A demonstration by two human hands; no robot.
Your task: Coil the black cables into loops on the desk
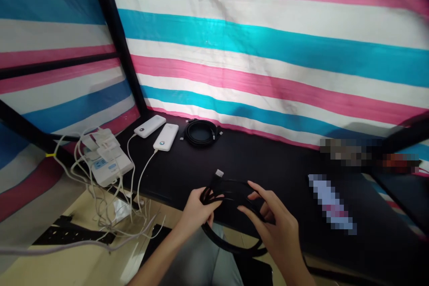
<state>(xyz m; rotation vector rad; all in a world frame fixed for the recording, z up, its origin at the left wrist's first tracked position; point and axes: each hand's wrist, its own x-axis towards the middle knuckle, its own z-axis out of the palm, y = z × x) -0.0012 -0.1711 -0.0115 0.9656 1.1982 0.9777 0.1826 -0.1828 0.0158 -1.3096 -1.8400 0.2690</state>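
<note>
A black cable (pixel 231 247) is looped into a coil in front of me, hanging at the table's near edge above my lap. My left hand (pixel 197 209) is closed around the gathered strands at the coil's left side. From the top of that grip sticks up a cable end with a light-coloured plug (pixel 219 173). At the coil's right side, my right hand (pixel 279 221) has its thumb and index finger spread, while its other fingers curl in where the loops pass through. Part of the coil is hidden behind this hand.
Another coiled black cable (pixel 202 143) with light plugs lies at the back of the black table (pixel 268 156). Two white power banks (pixel 166 137) with cords lie left of it. A white power strip (pixel 107 161) with tangled cords is far left. Blurred items lie right; striped sheeting surrounds the table.
</note>
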